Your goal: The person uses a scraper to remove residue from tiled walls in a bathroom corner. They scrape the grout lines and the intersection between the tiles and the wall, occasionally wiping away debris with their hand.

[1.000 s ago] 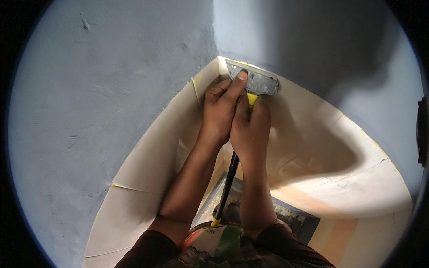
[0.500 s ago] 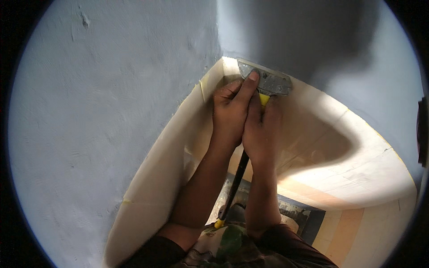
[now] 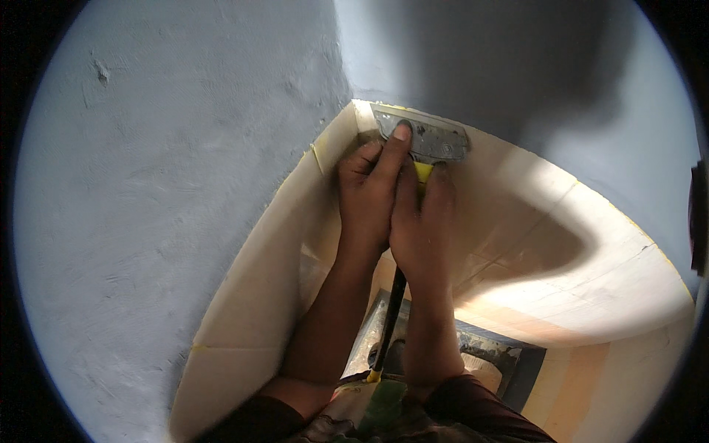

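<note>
Scraper [image 3: 442, 142]: likely stiff, light | right grip [image 3: 422, 210]: wrapped round neck [image 3: 423, 172], probably best hold | left grip [image 3: 369, 181]: on head [image 3: 436, 139], closure unclear

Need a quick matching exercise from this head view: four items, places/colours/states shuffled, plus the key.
Column 1
1. Left hand
2. Right hand
3. Scraper head
4. Left wall

Column 2
A. Blue-grey, above the cream tiles
B. Around the tool just below the scraper head, beside the yellow collar
C. One digit laid on the face of the scraper head
D. Grey, against the upper edge of the cream tiles

Pairs: 1-C, 2-B, 3-D, 4-A
</note>
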A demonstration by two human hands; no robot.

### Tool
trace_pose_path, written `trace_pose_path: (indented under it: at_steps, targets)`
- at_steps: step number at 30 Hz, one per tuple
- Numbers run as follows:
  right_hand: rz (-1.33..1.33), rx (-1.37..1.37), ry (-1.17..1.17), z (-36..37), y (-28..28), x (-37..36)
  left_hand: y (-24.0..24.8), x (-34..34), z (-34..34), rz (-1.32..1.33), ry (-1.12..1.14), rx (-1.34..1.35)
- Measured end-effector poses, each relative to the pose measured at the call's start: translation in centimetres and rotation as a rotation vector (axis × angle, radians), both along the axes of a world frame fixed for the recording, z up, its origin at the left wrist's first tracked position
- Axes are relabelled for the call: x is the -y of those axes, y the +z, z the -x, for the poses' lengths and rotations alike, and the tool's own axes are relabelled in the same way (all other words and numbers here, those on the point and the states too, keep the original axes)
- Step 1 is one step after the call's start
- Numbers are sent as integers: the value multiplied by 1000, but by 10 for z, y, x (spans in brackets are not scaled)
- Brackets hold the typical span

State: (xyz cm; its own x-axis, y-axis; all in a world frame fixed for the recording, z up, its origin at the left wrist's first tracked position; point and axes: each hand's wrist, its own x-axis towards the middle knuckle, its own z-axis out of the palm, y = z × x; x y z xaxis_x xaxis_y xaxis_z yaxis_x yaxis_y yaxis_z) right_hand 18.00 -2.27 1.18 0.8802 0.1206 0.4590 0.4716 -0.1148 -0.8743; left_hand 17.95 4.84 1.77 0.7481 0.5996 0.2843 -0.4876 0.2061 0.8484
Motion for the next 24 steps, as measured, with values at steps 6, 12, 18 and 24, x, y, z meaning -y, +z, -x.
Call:
trace_pose_path:
  at_steps: [6, 12, 18, 24]
  targets:
    - [45, 69, -105, 0, -1, -5, 4, -4, -2, 77, -73, -21]
    - [95, 39, -84, -3, 2, -1, 9, -2, -6, 136, -70, 11]
    - [29, 31, -40, -2, -7, -1, -5, 0, -1, 36, -5, -34]
    - [42, 19, -10, 1, -1, -1, -2, -1, 2, 56, -30, -51]
